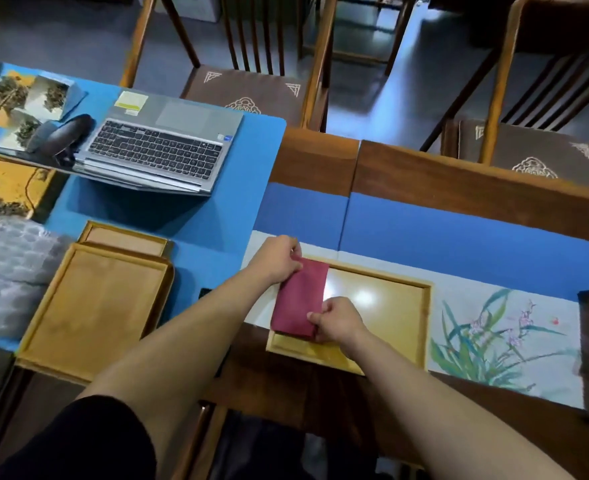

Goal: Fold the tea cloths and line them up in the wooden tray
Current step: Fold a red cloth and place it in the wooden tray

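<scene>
Head view: my left hand (279,259) and right hand (338,318) pinch opposite ends of the folded red tea cloth (301,297), fingers closed, squaring it against the wooden tray (424,327)'s left wall.

No readable text; laptop (161,147) stickers and keys too blurred.

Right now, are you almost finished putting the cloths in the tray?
Not yet. One dark red tea cloth already looks folded into a long strip. The left hand holds its far end and the right hand its near end, setting it at the left side of the wooden tray. The rest of that tray is bare, and no other cloths are in view, so how many are left I can't say.
</scene>
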